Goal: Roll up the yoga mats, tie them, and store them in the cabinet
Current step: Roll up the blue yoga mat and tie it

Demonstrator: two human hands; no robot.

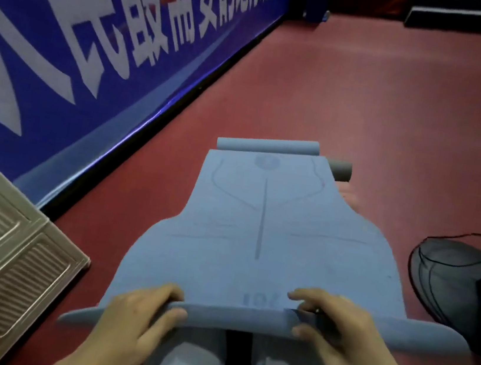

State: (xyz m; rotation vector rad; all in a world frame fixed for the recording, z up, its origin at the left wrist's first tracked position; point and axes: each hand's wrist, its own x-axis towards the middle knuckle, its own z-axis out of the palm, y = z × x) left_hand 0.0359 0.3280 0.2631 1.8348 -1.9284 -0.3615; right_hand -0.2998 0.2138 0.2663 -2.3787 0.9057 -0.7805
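At nine o'clock on the red floor [367, 107] lies a ribbed metal panel [2, 241], with a blue banner [101, 23] running behind it toward eleven. At six o'clock the blue mat [260, 231] stretches away toward twelve, its near edge curled into the start of a roll. Left hand [127, 318] has its grip clamped on that curled edge, thumb under, fingers over. Right hand [334, 322] pinches the same edge. Two rolled mats, blue [269, 145] and grey [340, 169], lie at twelve. A black fan base [451, 280] sits at three.
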